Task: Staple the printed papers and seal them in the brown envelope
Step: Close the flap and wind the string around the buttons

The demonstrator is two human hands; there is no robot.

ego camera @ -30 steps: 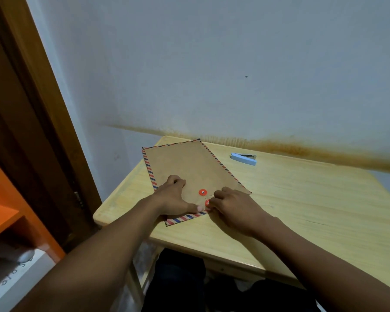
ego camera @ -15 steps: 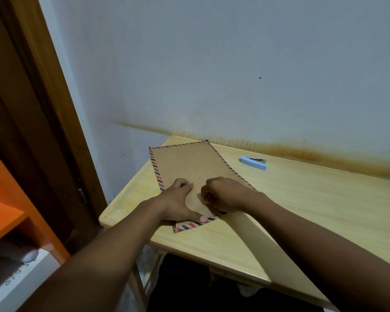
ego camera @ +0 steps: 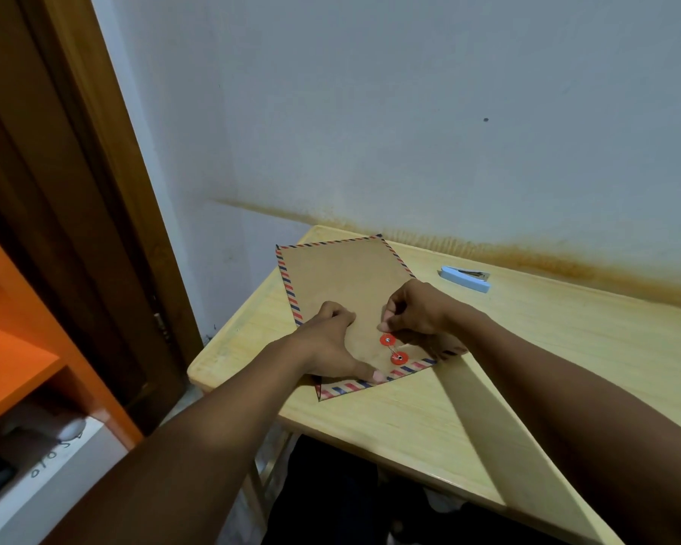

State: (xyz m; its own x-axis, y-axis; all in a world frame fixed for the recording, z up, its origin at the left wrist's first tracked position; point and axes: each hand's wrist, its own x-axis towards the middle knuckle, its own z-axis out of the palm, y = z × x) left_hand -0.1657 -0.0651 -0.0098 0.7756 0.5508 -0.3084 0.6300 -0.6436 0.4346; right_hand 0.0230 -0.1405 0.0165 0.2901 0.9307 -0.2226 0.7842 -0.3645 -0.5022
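Observation:
A brown envelope (ego camera: 343, 277) with a red-and-blue striped border lies flat on the wooden table (ego camera: 508, 367), flap end toward me. Two red closure discs (ego camera: 393, 349) sit near its flap, joined by a thin string. My left hand (ego camera: 333, 340) presses flat on the envelope's near left part, thumb on the striped edge. My right hand (ego camera: 417, 308) hovers just above the upper disc, fingertips pinched on the string. The printed papers are not visible. A light blue stapler (ego camera: 464, 278) lies on the table behind my right hand.
The table stands against a pale wall (ego camera: 409, 112) with a rust-coloured stain along its foot. A dark wooden door frame (ego camera: 75, 190) rises at the left, with an orange shelf (ego camera: 12, 348) beside it.
My right hand moved from the near disc up over the closure and now sits above the upper disc, so both discs and the string show. The left hand has stayed pressed on the envelope.

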